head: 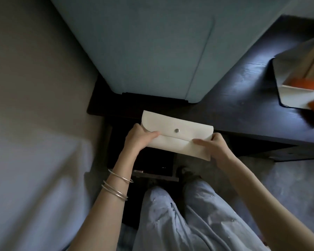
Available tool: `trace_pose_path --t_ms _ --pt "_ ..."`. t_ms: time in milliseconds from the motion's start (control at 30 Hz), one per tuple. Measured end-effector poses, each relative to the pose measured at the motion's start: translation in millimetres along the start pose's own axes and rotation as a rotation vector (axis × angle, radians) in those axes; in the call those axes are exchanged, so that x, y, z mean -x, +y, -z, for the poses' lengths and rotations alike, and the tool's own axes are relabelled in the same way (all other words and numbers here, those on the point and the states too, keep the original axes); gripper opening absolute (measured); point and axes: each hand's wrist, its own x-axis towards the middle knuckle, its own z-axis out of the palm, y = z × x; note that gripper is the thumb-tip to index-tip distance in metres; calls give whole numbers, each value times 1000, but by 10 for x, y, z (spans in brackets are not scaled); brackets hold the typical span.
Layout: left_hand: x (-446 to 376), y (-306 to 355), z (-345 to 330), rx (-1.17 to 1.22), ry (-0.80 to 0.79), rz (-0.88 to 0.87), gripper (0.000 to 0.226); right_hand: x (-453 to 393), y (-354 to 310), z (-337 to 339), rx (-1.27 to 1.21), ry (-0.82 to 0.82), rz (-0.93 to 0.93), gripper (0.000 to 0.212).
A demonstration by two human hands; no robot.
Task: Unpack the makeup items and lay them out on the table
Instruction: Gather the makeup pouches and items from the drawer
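Note:
A flat cream pouch (pixel 178 136) with a flap and a metal snap button is held in the air in front of the dark table's edge. My left hand (pixel 140 137) grips its left end, thumb lying across the front under the flap. My right hand (pixel 214 147) grips the right end, thumb on the front. The flap looks closed, and whatever is inside is hidden. Below the pouch an open dark drawer (pixel 152 167) shows, its inside too dark to read.
The dark wooden table (pixel 243 98) runs to the right, with a mirror (pixel 297 78) at its far right. A light blue padded headboard (pixel 143 48) rises behind. A bed with a pale sheet (pixel 34 124) fills the left. My legs in light jeans stand below.

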Motion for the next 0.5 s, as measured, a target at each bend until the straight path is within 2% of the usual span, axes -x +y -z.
trace_pose_path --t_ms 167,400,500 --pt "42 521 -515 -141 -91 -51 64 -148 68 674 -33 88 -16 57" --pt "81 1096 -1196 -250 -121 -79 62 -356 88 1422 -3 184 -21 36" --pt "48 1265 -1430 -247 -109 -43 55 -523 95 1660 41 173 -40 58"
